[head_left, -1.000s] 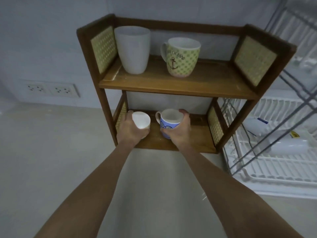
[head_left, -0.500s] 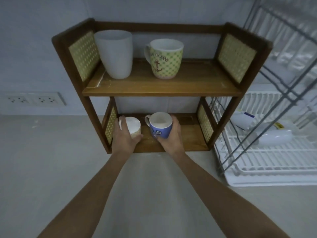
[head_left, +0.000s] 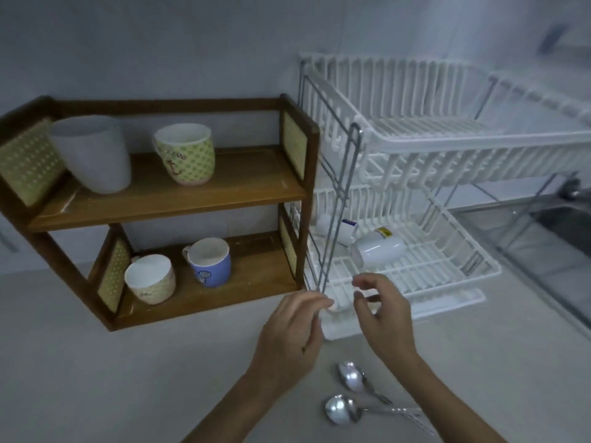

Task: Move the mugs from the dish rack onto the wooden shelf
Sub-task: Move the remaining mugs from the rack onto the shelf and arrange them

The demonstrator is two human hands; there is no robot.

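Observation:
The wooden shelf [head_left: 243,183] stands at the left. Its top board carries a tall white cup [head_left: 92,155] and a green dotted anchor mug [head_left: 187,153]. On its lower board stand a cream mug [head_left: 150,278] and a blue mug [head_left: 209,262]. To the right is the white dish rack [head_left: 447,270]; two white mugs lie on their sides in its lower tier, one with a yellow label [head_left: 379,251], one with a blue label [head_left: 342,230]. My left hand [head_left: 291,327] and my right hand [head_left: 382,314] hover empty, fingers apart, in front of the rack's near corner.
Two metal spoons [head_left: 351,394] lie on the grey counter below my right hand. The rack's upper tier [head_left: 447,139] holds nothing visible. A steel sink [head_left: 563,219] sits at the far right. A wall rises behind shelf and rack.
Both hands have let go of the cream and blue mugs on the lower board and moved right to the rack's front corner. The view has swung right.

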